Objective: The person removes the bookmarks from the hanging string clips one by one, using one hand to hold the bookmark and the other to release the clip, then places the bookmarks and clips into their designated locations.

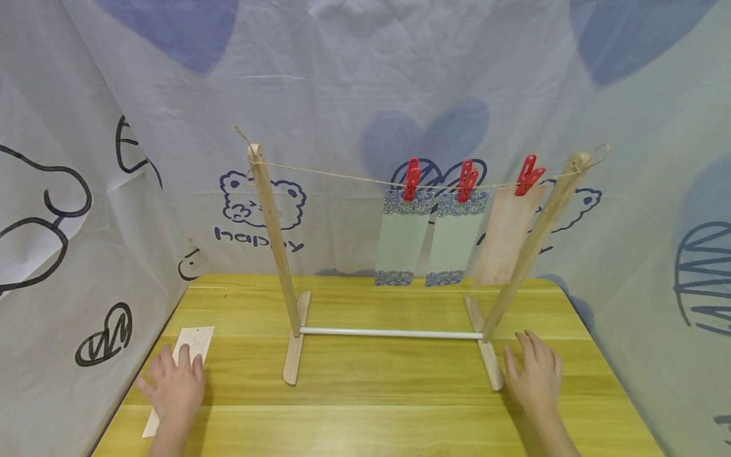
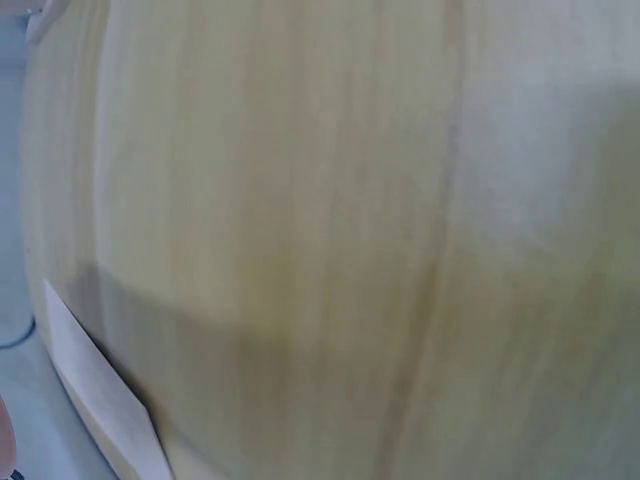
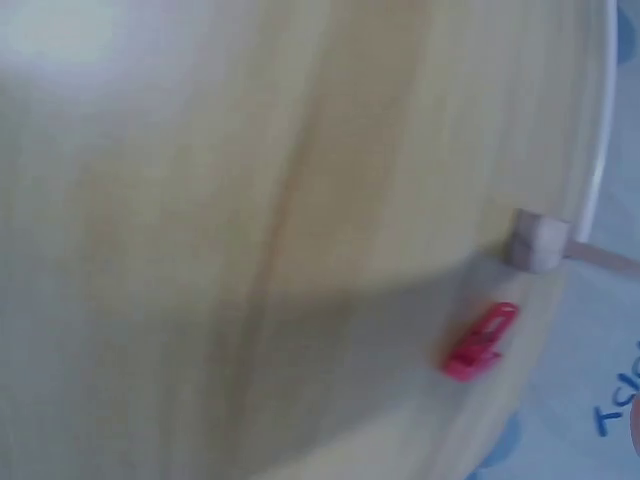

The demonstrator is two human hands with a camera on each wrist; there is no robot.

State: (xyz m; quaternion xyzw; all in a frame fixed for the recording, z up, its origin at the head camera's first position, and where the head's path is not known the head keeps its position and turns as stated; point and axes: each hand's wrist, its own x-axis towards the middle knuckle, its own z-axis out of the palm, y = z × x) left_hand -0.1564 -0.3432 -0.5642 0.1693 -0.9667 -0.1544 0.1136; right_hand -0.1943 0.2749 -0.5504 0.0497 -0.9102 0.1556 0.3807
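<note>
My left hand (image 1: 174,384) is spread over a pale paper card (image 1: 197,339) at the table's left side, covering its middle. In the left wrist view the same card (image 2: 105,385) lies along the table edge. My right hand (image 1: 533,374), fingers loosely extended, hovers beside the right foot of a wooden rack. A red clothespin (image 3: 480,345) lies on the table near the rack's foot (image 3: 540,240) in the right wrist view; the hand hides it from the head view. Neither hand grips anything.
The wooden rack has two posts (image 1: 274,241), a white crossbar (image 1: 391,332) and a string (image 1: 325,172). Red clothespins (image 1: 411,179) hold two blue-patterned cards (image 1: 402,244) and a pinkish card (image 1: 502,241) at its right half. A printed cloth (image 1: 337,82) encloses the yellow wooden table (image 1: 342,381).
</note>
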